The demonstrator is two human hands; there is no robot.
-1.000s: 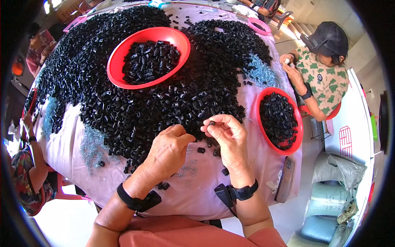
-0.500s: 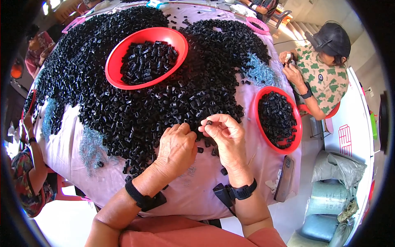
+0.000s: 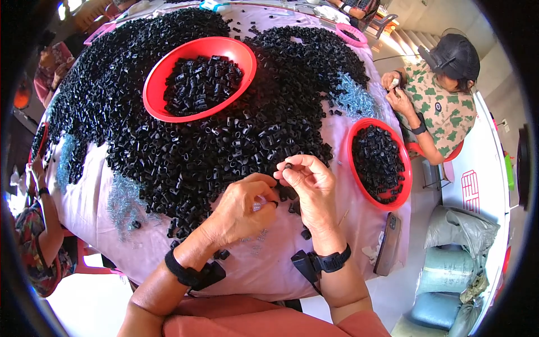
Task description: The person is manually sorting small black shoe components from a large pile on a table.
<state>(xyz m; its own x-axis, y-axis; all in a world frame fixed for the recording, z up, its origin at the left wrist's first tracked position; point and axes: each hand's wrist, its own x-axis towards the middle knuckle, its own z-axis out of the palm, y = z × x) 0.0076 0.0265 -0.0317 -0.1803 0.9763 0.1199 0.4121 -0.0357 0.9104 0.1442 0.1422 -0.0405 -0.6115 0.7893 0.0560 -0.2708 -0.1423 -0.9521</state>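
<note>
Between the thumb and fingertips of my right hand (image 3: 311, 182) is a small black plastic tube piece (image 3: 288, 166). My left hand (image 3: 244, 205) is close beside it, its fingers curled in toward the thumb. A dark bit shows at its fingertips, too small to make out. Both hands are over the near edge of a large heap of black tube pieces (image 3: 185, 151). Under my left hand, a few small clear bits (image 3: 255, 238) lie on the pink cloth.
A red basin (image 3: 247, 62) holding black pieces sits on the heap. Another red basin (image 3: 408, 180) stands at right, with a phone (image 3: 388, 242) nearer me. Clear bluish bits (image 3: 126, 205) lie in piles. A person in a cap (image 3: 441, 101) works at right; others sit around the table.
My left hand has turned and loosened, opening a gap between its curled fingers, and its wrist has shifted slightly left. The right hand keeps its pinch on the black piece, almost unmoved.
</note>
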